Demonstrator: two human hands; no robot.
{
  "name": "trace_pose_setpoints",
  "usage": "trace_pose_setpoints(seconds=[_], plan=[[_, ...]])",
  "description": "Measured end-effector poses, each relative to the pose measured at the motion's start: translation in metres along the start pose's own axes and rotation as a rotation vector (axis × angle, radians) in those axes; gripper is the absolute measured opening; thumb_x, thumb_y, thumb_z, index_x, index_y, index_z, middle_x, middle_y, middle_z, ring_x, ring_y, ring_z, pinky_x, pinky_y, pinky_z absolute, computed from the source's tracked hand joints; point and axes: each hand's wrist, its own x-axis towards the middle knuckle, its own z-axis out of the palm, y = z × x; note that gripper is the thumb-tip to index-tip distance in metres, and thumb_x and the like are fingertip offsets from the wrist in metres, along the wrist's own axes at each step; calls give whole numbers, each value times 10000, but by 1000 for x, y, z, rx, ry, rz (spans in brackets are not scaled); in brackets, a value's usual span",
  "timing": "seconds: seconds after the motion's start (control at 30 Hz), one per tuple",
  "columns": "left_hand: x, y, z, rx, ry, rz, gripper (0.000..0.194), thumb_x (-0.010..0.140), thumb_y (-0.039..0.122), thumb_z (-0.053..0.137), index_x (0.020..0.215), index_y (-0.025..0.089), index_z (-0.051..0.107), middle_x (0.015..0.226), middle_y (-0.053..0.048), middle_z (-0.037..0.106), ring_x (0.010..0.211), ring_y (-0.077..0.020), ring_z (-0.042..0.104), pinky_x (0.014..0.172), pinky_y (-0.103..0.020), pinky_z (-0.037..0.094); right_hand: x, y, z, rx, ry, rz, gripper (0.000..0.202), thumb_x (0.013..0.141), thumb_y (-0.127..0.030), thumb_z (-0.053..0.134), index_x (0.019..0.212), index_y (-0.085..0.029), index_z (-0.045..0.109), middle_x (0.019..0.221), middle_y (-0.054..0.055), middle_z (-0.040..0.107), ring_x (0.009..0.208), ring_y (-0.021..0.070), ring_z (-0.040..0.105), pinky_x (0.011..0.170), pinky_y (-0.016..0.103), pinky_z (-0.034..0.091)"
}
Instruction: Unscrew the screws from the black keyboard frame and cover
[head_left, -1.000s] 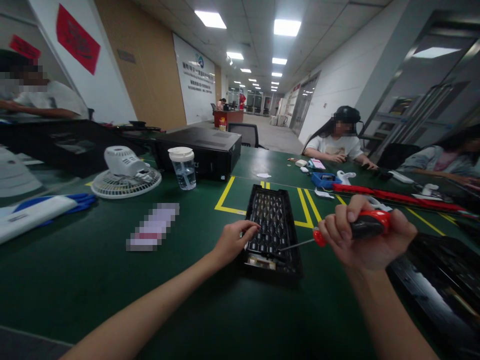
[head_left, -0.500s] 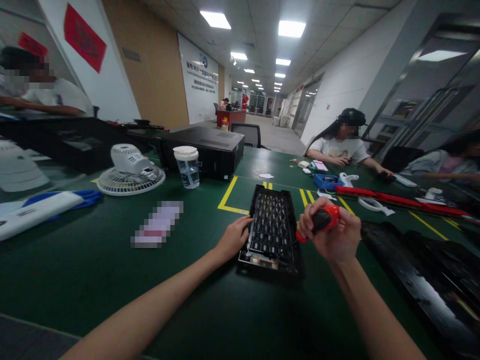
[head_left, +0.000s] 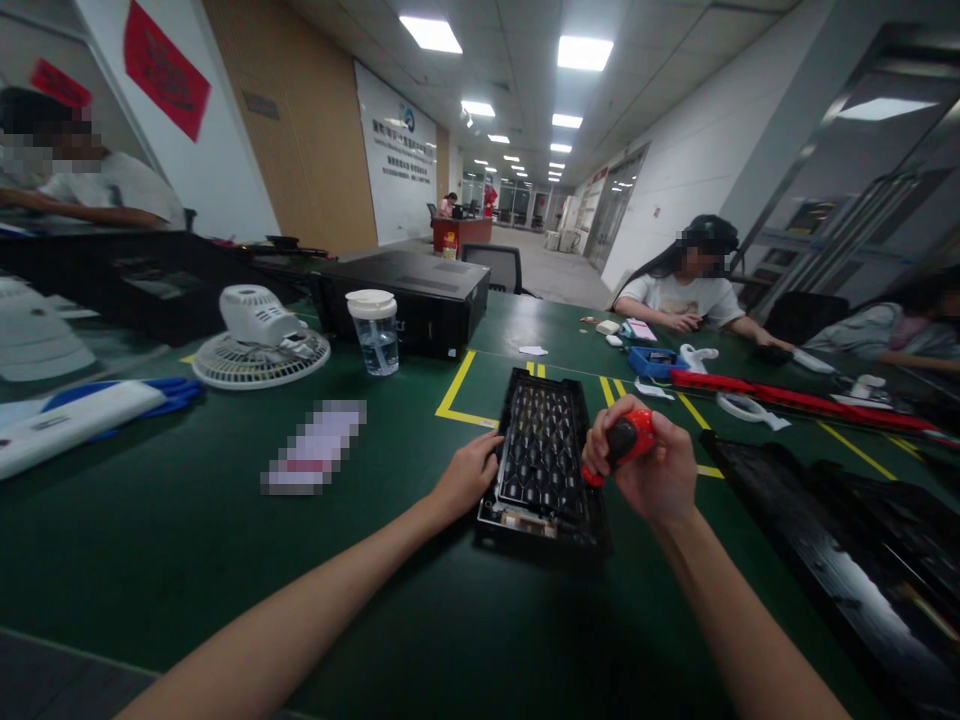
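Note:
A black plastic panel with a honeycomb pattern lies flat on the green table in front of me. My left hand grips its left edge, the fingertips reaching over the rim. In my right hand is a screwdriver with a red and black handle, fingers wrapped round it. It tilts over the panel's right side, the red collar low beside the edge. I cannot make out its shaft and tip against the dark panel. At the panel's near end a pale, brownish strip shows.
Right of my right hand lie long black plastic parts. Further back are a blue box, a tape roll and a seated person. To the left stand a lidded cup, a white fan and a large black case.
My right hand has moved left and slightly down with the screwdriver, closer to the panel's right edge. My left hand and the panel have stayed in place.

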Motion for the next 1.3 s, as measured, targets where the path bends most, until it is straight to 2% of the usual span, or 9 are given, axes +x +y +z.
trace_pose_setpoints(seconds=[0.6,0.9,1.1,1.3], plan=[[1,-1,-1,48,-11,2,379,826,166,365,1155,132,550,1250,-82,531,1177,-169,465,1039,-331,331,0,4,0,-5,-5,18,271,793,-390,340,726,-185,503,562,-1,489,438,132,455,466,295,393],[0,-3,0,51,4,8,373,827,177,369,1151,153,552,1247,-61,536,1170,-160,475,1031,-329,345,0,7,-1,-34,-3,28,276,801,-399,336,737,-186,500,593,6,508,458,138,475,481,300,397],[1,-3,0,60,3,6,371,827,178,372,1145,128,557,1249,-83,533,1173,-168,471,1036,-324,337,0,8,0,-25,-8,31,273,806,-379,338,749,-179,515,599,8,509,472,136,475,501,302,403],[0,-3,0,52,-7,16,375,835,178,362,1160,145,546,1259,-71,525,1182,-163,461,1043,-333,326,-2,6,-1,0,-59,60,314,782,-373,313,828,-165,544,673,45,552,545,166,518,527,321,414]])
